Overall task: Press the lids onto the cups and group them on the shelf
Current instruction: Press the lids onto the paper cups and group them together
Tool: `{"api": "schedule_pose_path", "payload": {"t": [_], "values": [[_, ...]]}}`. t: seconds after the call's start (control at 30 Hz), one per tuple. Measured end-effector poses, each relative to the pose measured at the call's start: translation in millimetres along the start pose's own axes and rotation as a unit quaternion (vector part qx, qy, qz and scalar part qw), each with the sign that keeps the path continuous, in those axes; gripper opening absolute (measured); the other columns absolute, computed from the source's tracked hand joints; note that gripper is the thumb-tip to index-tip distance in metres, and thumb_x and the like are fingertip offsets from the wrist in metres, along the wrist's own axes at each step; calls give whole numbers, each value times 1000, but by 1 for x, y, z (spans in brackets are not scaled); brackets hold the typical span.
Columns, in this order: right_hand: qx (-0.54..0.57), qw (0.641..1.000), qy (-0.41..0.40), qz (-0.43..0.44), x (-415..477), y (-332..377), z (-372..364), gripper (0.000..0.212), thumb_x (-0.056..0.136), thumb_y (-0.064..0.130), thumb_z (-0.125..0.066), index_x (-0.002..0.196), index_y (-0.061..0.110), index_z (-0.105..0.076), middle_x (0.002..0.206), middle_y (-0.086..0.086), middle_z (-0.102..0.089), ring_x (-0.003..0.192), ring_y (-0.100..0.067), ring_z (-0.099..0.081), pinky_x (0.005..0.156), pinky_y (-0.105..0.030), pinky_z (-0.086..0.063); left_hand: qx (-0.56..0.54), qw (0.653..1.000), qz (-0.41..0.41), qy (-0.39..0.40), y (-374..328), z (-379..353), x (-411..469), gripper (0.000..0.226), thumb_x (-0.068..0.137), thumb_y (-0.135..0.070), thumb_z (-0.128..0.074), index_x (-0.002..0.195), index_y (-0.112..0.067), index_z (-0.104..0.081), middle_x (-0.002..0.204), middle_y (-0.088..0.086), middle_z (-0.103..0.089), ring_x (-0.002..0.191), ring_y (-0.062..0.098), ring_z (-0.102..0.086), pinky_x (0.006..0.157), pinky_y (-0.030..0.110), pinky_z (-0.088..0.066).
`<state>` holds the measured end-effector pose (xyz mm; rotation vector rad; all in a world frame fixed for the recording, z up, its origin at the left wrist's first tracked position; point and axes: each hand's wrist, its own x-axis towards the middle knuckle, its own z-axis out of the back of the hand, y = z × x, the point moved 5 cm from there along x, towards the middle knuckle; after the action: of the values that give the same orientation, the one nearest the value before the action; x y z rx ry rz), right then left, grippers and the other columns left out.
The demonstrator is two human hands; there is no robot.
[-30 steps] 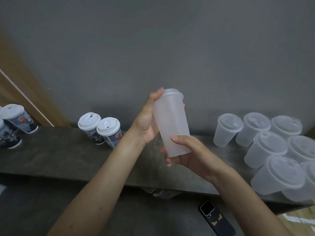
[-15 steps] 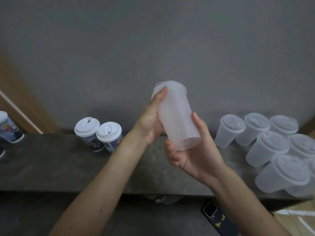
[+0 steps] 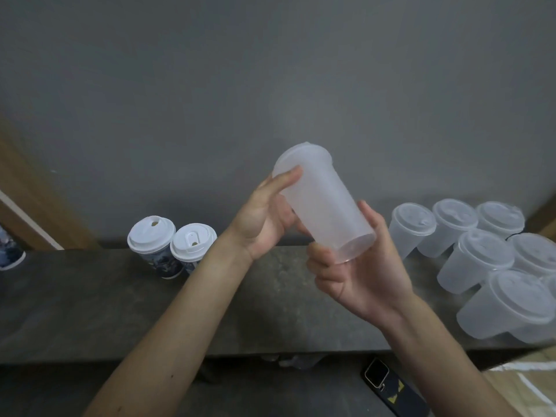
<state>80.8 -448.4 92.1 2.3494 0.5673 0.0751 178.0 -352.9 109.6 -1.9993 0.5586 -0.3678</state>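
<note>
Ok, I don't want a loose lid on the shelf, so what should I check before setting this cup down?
1. Lid on the frosted cup: ok.
2. Lid sealed all round: cannot tell.
3. Left hand near the rim, right hand at the base, both holding: ok.
4. Cup upright: not ok, tilted.
5. Bare shelf left of the frosted group: ok.

You held a tilted, lidded frosted cup (image 3: 325,212) above the shelf (image 3: 90,296), left grip (image 3: 264,218) near its lid (image 3: 304,155), right grip (image 3: 361,275) curled round its base. Lidded clear cups (image 3: 478,254) stood grouped at the right; two white-lidded printed cups (image 3: 153,245) stood left.
</note>
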Motion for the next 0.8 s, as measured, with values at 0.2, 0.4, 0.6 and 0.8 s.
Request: {"api": "schedule_pose_path", "payload": {"t": [0.2,0.4,0.6,0.8], "values": [[-128,990,-53,23,1,-1,0,72,93,69,-44,124,5,-58,72,-12,-57,57,-19,-57,53,-33,-59,33,998,-13,-46,-7,12,2,57,91,-33,-64,141,-9,-55,122,8,-66,109,22,-65,80,36,-58],[23,999,18,-13,-3,-7,-17,68,91,57,-57,123,-4,-58,69,-8,-53,56,-15,-56,50,-26,-55,-17,999,37,14,-14,5,-5,38,97,-37,-54,122,-9,-63,98,5,-68,79,19,-66,52,29,-52],[35,998,50,-7,-5,-11,-14,67,93,56,-57,127,-2,-52,74,-12,-58,62,-19,-61,56,-30,-58,-32,999,21,1,-13,3,-4,44,95,-36,-59,130,-9,-58,102,7,-65,80,18,-67,54,25,-55],[-249,959,-121,60,-5,-7,-1,65,90,57,-54,121,0,-60,80,-16,-62,60,-21,-59,57,-38,-59,101,994,-30,-29,-18,2,-4,54,81,-30,-76,131,-16,-59,119,6,-70,106,19,-68,79,34,-59]]}}
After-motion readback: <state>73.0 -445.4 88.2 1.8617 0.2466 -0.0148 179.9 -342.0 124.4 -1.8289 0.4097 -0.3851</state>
